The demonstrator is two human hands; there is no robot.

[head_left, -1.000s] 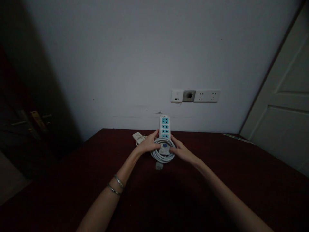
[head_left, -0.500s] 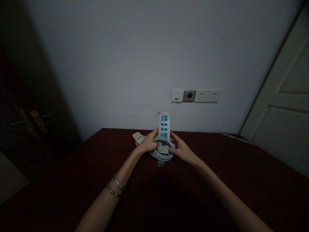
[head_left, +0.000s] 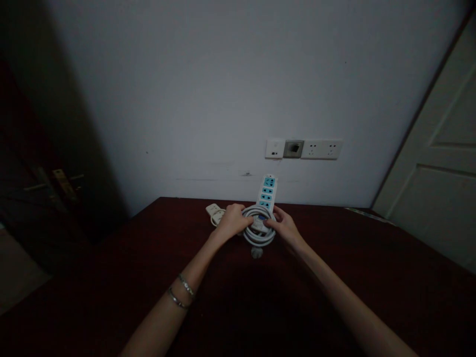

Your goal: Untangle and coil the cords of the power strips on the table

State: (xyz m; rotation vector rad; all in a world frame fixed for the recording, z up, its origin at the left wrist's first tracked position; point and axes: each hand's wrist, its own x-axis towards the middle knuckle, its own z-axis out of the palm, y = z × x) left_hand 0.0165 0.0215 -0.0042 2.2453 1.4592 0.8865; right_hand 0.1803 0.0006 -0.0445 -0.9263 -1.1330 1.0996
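Power strip (head_left: 267,193), coiled cord (head_left: 259,241) over it: pinched in both your left hand (head_left: 231,221) and right hand (head_left: 287,229), near the back edge of the table (head_left: 349,235); working room extends toward you.

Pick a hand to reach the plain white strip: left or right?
Probably the left hand: it's right beside the white strip, while the right hand is across the coil. Both hold the coil, though.

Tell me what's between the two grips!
Between the left grip and right grip, the head view shows a coiled grey cable and the lower part of a white power strip.
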